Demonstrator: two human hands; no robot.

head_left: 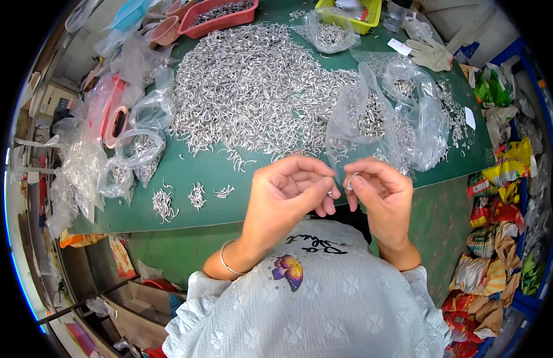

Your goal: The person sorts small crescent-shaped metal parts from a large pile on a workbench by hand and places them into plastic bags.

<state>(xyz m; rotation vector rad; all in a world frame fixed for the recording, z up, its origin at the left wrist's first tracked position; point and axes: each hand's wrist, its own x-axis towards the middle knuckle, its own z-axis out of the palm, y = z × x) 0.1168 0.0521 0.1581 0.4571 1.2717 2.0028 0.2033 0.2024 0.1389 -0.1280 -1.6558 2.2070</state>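
Both hands are raised in front of my body, just over the table's near edge. My right hand (385, 194) pinches a small curved silver metal piece (350, 179) between thumb and forefinger. Facing it, with a narrow gap between them, my left hand (291, 188) has thumb and fingers together on a tiny shiny metal piece (330, 193), mostly hidden by the fingertips. Beyond the hands a broad heap of small curved silver metal pieces (246, 89) spreads across the green table (228, 215). Left of my left hand lie three little piles, the largest pile (163, 204) farthest left.
Clear plastic bags (428, 134) with metal pieces lie on the right, more bags (146, 149) on the left. At the back stand a red tray (219, 17) and a yellow tray (370, 22). A glove (430, 55) rests back right. Colourful packages (482, 274) fill a blue rack.
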